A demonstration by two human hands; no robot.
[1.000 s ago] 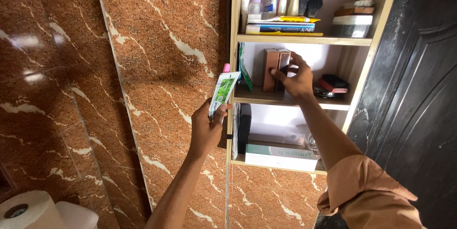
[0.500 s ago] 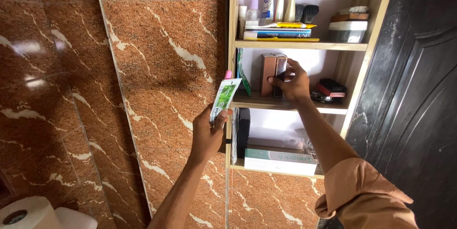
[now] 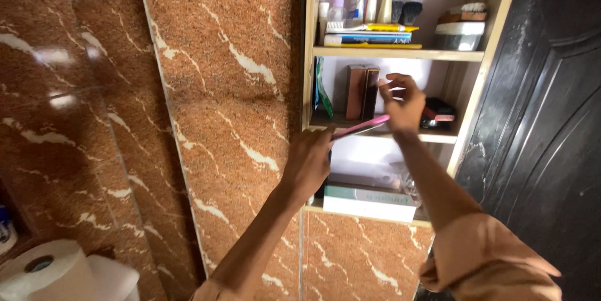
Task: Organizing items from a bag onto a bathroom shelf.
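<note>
My left hand (image 3: 308,162) is shut on a flat tube (image 3: 361,127) with a pink end, held edge-on and pointing right across the front of the middle shelf (image 3: 446,137). My right hand (image 3: 402,102) hovers over that shelf with fingers spread and holds nothing. It is just right of two upright brown boxes (image 3: 362,92) that stand side by side on the shelf. The tube's tip lies just below my right hand.
A wooden wall shelf unit (image 3: 492,51) holds tubes, brushes and a clear tub (image 3: 459,34) on top, a dark flat item (image 3: 439,112) at the middle right, a white-and-green box (image 3: 368,199) below. Marbled orange tiles (image 3: 206,82) at left, a dark door (image 3: 551,119) at right, a paper roll (image 3: 47,273) bottom left.
My left hand moved right and tipped the tube from upright to nearly flat toward the shelf. My right hand let go of the brown boxes and opened.
</note>
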